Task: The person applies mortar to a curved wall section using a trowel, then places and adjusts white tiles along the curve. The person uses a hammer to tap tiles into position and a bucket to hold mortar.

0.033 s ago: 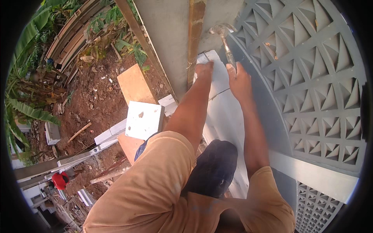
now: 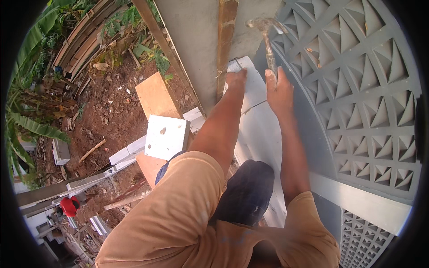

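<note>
A claw hammer (image 2: 269,47) is gripped by its handle in my right hand (image 2: 280,94), raised above the far right side of the white block wall (image 2: 259,129). My left hand (image 2: 236,79) rests at the far end of that wall, its fingers closed around a thin, dark metal piece (image 2: 239,63) standing against the end block. Whether this is a nail or a chisel is too small to tell. The hammer head is apart from the metal piece. A dark joint line crosses the wall just nearer than my left hand.
Beyond my left hand stands a wooden post (image 2: 226,33) against a grey wall (image 2: 192,40). Patterned vent blocks (image 2: 339,80) rise close on the right. Lower left are a white block (image 2: 165,136), a wooden board (image 2: 156,96), bare soil and a person in red (image 2: 69,206).
My right hand has swung the hammer slightly up and to the right, away from my left hand. The left hand has stayed nearly in place.
</note>
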`<state>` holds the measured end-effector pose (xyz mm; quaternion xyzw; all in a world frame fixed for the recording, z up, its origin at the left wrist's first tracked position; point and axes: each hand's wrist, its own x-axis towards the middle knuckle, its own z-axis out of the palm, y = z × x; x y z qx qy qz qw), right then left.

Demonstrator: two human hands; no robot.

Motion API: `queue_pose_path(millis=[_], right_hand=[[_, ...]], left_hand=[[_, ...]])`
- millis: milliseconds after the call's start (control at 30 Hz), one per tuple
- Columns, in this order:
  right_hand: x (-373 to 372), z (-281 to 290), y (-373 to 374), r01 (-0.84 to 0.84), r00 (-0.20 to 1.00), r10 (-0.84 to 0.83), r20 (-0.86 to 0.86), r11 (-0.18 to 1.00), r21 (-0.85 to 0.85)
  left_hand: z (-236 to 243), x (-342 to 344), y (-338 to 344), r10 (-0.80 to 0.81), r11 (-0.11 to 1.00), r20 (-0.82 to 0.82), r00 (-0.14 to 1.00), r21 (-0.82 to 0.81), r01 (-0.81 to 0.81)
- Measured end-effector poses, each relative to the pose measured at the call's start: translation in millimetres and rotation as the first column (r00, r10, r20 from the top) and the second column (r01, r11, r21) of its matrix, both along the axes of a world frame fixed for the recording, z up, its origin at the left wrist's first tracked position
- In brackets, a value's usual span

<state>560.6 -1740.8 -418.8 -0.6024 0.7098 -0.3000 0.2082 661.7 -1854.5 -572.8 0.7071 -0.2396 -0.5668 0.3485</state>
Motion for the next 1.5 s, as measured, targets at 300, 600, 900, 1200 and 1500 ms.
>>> queue_pose_path(millis=[300, 600, 900, 1200, 1500], right_hand=[[-10, -22, -13, -0.083, 0.968, 0.084, -0.235, 0.996, 0.013], [-24, -34, -7, -0.064, 0.97, 0.114, -0.217, 0.972, 0.224], [-46, -40, 136, 0.13, 0.924, -0.228, 0.307, 0.942, 0.309], [-21, -33, 254, 0.205, 0.778, -0.4, 0.484, 0.89, 0.407], [7, 81, 303, 0.199, 0.68, -0.621, 0.39, 0.668, 0.717]], left_hand=[[-18, 3, -18, 0.118, 0.991, 0.069, 0.991, -0.066, -0.113], [3, -2, -9, 0.086, 0.995, -0.032, 0.996, -0.05, -0.088], [8, -9, -11, 0.035, 0.999, 0.015, 0.999, -0.018, -0.035], [1, 3, -19, -0.16, 0.972, -0.198, 0.967, 0.141, 0.189], [72, 56, 28, -0.58, 0.441, 0.809, 0.094, 0.215, 0.871]])
